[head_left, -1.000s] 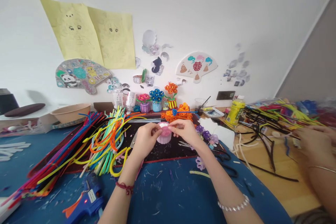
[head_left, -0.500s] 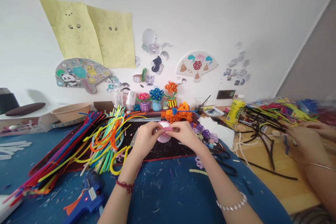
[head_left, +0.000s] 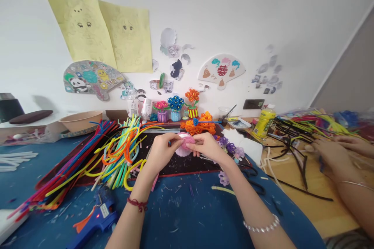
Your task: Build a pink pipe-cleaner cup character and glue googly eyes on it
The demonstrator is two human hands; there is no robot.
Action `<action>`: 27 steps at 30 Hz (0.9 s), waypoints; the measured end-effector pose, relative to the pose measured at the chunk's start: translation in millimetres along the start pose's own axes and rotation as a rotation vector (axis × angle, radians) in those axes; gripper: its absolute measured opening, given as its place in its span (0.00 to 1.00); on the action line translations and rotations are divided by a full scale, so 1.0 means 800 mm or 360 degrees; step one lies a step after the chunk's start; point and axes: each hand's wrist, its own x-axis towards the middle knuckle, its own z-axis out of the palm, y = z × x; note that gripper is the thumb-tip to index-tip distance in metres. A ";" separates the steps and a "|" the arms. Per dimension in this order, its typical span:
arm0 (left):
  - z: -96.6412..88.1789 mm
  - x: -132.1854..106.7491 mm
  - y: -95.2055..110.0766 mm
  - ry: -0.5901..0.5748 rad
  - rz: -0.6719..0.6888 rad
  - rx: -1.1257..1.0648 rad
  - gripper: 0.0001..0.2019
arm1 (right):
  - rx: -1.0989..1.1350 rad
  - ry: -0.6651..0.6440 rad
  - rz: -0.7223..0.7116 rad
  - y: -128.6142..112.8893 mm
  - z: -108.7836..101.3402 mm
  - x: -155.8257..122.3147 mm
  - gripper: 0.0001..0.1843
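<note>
Both hands meet over a small pink pot with ridged sides and a white top, made of fuzzy pipe cleaner. Pink pipe cleaner curves in rows along its upper right side. My left hand pinches at the pot's left rim, thumb and forefinger together. My right hand is closed on the pot's right side, its thumb pressing the pink rows. The pot is held tilted above a dark mat; my fingers hide part of its rim.
Bundled pipe cleaners lie left, a blue glue gun in front of them. Behind stand finished flower pots and orange flowers. Purple flowers and a yellow bottle are right. Another person's hands work at far right.
The pot has tipped, so more of its pink rows face me. My right thumb has shifted onto them, and my fingers have spread round the right side. The whole view has shifted slightly.
</note>
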 end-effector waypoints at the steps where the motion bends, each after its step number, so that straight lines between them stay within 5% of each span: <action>1: 0.000 0.000 0.003 -0.0005 -0.0001 -0.0005 0.10 | -0.0006 -0.0001 -0.0007 -0.003 -0.001 -0.001 0.25; 18: 0.008 0.000 0.033 0.0056 -0.0084 -0.0220 0.12 | 0.0292 0.0046 -0.0163 -0.027 0.013 -0.007 0.32; 27: -0.001 -0.001 0.034 -0.0023 -0.0061 0.0002 0.10 | -0.0339 0.0315 -0.0370 -0.035 -0.011 -0.011 0.15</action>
